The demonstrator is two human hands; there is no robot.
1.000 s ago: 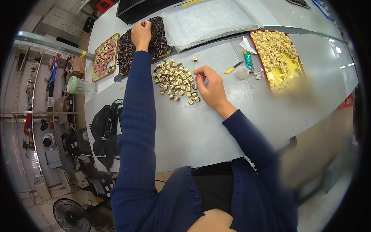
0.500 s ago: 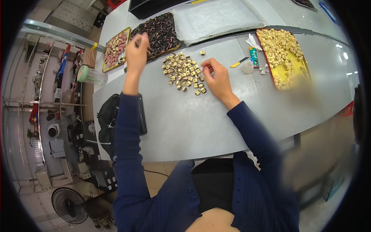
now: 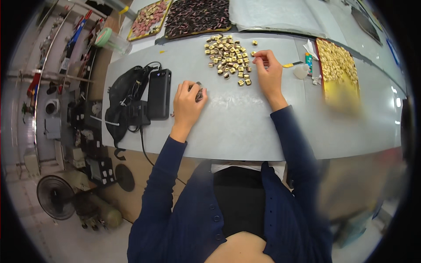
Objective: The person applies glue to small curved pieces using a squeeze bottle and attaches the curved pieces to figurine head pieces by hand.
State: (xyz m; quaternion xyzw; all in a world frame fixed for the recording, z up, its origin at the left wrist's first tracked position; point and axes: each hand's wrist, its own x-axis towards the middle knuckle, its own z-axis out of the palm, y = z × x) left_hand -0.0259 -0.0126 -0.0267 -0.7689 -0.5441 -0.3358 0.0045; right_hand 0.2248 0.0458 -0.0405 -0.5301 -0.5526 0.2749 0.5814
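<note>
My left hand (image 3: 189, 104) is curled above the grey tabletop around a small cluster of dark pieces (image 3: 199, 93), partly hidden by the fingers. Ahead and to its right lies a loose pile of small cream-topped cubes with dark sides (image 3: 228, 55). Beside the pile's right edge, my right hand (image 3: 269, 75) has its thumb and index finger pinched together. One cube (image 3: 253, 54) sits right at its index fingertip; whether anything is between the fingers is hidden.
A tray of dark curved pieces (image 3: 197, 17), a tray of pinkish pieces (image 3: 149, 18) and a paper-lined tray (image 3: 276, 15) stand at the back. Rightward are a yellow-handled knife (image 3: 292, 64), a small white bottle (image 3: 301, 71) and a yellow tray of pale pieces (image 3: 337, 63). A black power bank (image 3: 159, 94) lies left.
My left hand has come back from the tray of dark pieces toward me, now curled around some. The right hand stays beside the pile. The view has shifted.
</note>
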